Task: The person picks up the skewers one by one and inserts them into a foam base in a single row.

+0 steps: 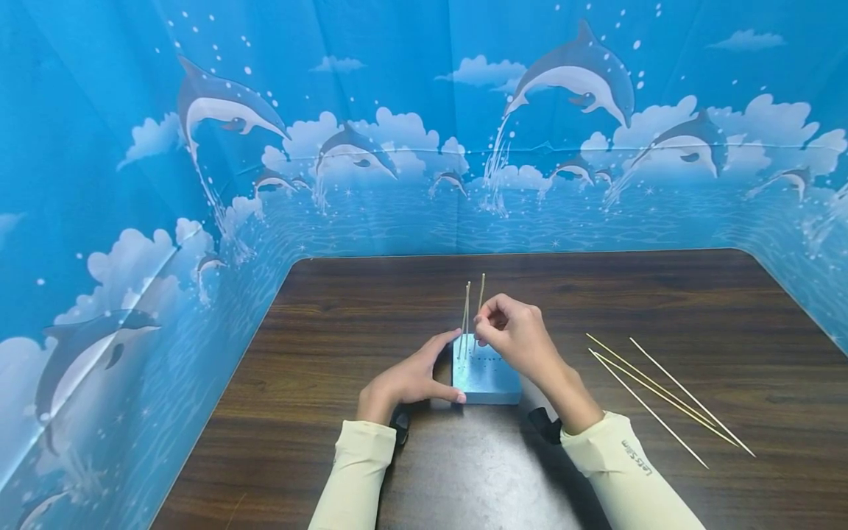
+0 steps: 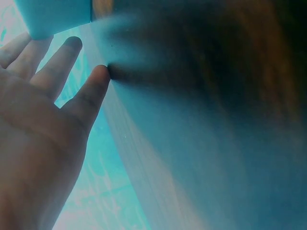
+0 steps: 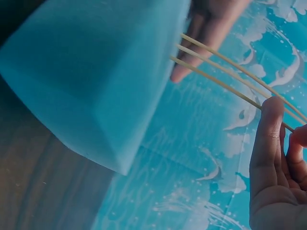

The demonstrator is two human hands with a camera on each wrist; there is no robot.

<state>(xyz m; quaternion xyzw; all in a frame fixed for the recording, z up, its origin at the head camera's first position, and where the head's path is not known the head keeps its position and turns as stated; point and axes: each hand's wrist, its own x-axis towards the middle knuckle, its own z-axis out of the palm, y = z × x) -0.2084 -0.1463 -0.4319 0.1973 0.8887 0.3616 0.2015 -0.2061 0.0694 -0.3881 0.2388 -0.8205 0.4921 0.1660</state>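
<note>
A light-blue foam block (image 1: 492, 384) lies on the table in front of me, with a row of small holes in its top. Two thin wooden sticks (image 1: 467, 313) stand close together near its left edge. Just right of them rises a third stick (image 1: 482, 288), which my right hand (image 1: 523, 335) pinches between thumb and fingers. My left hand (image 1: 412, 375) rests against the block's left side, its thumb at the front corner and fingers toward the back. The left wrist view shows those fingers (image 2: 91, 96) mostly straight. In the right wrist view, all three sticks (image 3: 220, 81) project from the block.
Several loose sticks (image 1: 662, 397) lie on the dark wood table (image 1: 318, 324) to the right of my right forearm, some crossing. A blue curtain (image 1: 397, 206) printed with dolphins hangs along the table's back and sides.
</note>
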